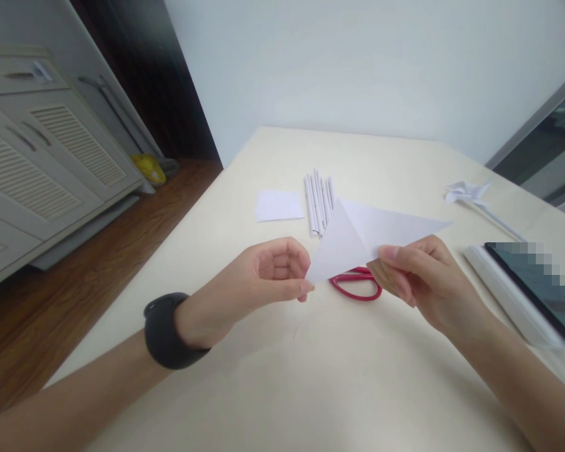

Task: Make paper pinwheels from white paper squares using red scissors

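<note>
A white sheet of paper folded into a triangle (358, 235) is held above the cream table (273, 376) between both hands. My left hand (263, 279), with a black band on its wrist, pinches the paper's lower left corner between thumb and fingers. My right hand (417, 276) grips the paper's lower edge near the middle, fingers curled. Red-handled scissors (358, 289) lie on the table just under the paper, partly hidden by it.
Behind the paper lie several rolled white paper sticks (319, 201) and a small white paper square (279, 205). A folded white paper figure with a stick (468, 193) lies at the far right. A dark tablet on a white base (532, 289) sits at the right edge. Cabinets (42, 163) stand left.
</note>
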### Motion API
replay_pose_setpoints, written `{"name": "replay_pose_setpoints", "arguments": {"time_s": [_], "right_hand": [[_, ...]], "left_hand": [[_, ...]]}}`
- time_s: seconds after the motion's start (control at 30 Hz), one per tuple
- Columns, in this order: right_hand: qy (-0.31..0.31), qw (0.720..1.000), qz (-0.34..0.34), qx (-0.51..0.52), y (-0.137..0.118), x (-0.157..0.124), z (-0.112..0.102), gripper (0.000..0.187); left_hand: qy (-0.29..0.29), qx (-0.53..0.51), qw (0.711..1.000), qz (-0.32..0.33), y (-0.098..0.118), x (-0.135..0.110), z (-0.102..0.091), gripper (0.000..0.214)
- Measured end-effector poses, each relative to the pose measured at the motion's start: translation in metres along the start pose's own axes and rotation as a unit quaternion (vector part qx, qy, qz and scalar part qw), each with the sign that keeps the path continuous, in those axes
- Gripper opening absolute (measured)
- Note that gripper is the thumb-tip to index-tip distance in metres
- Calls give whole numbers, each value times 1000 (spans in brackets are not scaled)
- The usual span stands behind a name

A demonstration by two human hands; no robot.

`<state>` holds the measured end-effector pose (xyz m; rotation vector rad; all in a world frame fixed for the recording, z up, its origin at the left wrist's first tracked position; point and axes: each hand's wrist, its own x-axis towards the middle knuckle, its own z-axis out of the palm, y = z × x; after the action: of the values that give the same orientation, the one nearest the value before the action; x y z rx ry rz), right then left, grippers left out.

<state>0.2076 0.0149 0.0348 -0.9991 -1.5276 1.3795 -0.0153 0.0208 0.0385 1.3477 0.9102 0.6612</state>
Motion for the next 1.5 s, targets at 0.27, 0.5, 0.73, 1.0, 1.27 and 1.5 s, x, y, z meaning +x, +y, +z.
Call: {"name": "replay_pose_setpoints", "arguments": {"time_s": [0.27, 0.5, 0.73, 1.0, 1.27, 1.5], "right_hand": [[18, 998, -53, 26, -5, 2, -3, 48], [-61, 997, 13, -52, 1, -1, 8, 48], [-108, 988, 39, -106, 1, -4, 19, 39], [-118, 982, 36, -144, 1, -3, 21, 34], [-96, 988, 24, -117, 6, 2, 13, 36], [-197, 968, 49, -150, 7, -3, 26, 32]], "left_hand": [[22, 5, 1000, -14, -5, 4, 1, 13], [-31, 32, 999, -8, -4, 4, 8, 16], [-28, 39, 998, 49, -5, 1, 8, 10], [24, 31, 998, 51, -9, 0, 5, 12], [54, -27, 996, 64, -7, 4, 3, 18], [42, -57, 997, 38, -14, 5, 4, 9]]}}
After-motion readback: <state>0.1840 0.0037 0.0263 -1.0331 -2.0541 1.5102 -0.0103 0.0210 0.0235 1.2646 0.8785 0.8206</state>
